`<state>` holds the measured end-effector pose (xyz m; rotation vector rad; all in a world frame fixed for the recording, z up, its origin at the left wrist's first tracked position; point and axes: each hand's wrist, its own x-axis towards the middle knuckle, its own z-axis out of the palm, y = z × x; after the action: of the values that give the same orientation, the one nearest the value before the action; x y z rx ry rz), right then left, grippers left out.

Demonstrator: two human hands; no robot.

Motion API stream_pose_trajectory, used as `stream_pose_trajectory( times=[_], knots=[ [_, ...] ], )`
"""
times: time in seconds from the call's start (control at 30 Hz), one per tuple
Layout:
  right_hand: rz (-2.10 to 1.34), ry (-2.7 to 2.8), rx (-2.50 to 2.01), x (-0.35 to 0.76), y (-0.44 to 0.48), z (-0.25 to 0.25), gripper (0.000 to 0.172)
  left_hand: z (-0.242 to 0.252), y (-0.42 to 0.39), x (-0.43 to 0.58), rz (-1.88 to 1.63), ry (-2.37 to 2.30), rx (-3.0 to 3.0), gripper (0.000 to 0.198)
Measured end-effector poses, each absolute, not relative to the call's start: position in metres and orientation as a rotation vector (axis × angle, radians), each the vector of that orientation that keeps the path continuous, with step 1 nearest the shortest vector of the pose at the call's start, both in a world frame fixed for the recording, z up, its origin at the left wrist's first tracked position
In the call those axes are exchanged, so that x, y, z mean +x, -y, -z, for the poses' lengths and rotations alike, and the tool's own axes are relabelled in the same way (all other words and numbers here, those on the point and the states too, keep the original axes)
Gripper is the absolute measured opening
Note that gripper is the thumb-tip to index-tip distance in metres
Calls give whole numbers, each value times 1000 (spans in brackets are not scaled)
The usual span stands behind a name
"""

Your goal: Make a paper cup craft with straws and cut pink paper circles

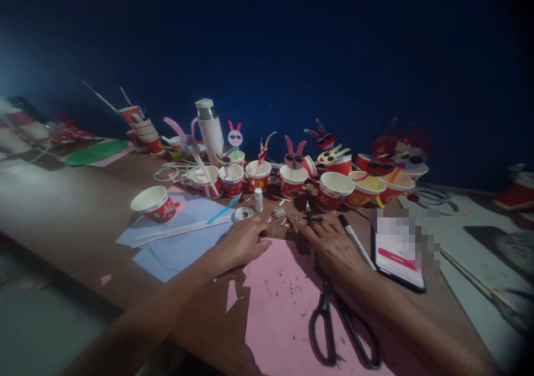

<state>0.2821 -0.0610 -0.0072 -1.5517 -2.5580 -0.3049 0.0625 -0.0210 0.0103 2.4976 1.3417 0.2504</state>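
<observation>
My left hand (pixel 244 241) rests at the upper left edge of a pink sheet (pixel 275 309), its fingers curled together; whether anything is between them is hidden. My right hand (pixel 334 248) lies palm down with fingers spread, over the upper part of black-handled scissors (pixel 327 331). Near its fingertips is a black pen (pixel 309 214). A white marker (pixel 356 242) lies just right of that hand, beside a phone (pixel 398 253). Small scraps (pixel 292 220) are scattered between the hands. A tape roll (pixel 243 214) and a small white bottle (pixel 258 200) are beyond my left hand.
Red paper cups (pixel 293 181), several with paper rabbit faces on sticks, line the back. A tilted cup (pixel 154 203) stands on light-blue sheets (pixel 167 259) with white straws (pixel 183 231). A thermos (pixel 211 134) and a green oval (pixel 95 152) are farther back left.
</observation>
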Motion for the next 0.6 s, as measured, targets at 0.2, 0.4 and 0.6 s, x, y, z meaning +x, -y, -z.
stream_pose_trajectory(
  times=[0.2,0.4,0.6],
  knots=[
    [378,2550,-1539,283,60,15,57,-5,21,68,-248,-1327,2483,11],
    [308,2528,-1549,283,59,21,59,-9,26,71,-291,-1307,2428,12],
    [224,2510,-1546,282,60,12,49,-12,29,70,-304,-1315,2309,11]
  ],
)
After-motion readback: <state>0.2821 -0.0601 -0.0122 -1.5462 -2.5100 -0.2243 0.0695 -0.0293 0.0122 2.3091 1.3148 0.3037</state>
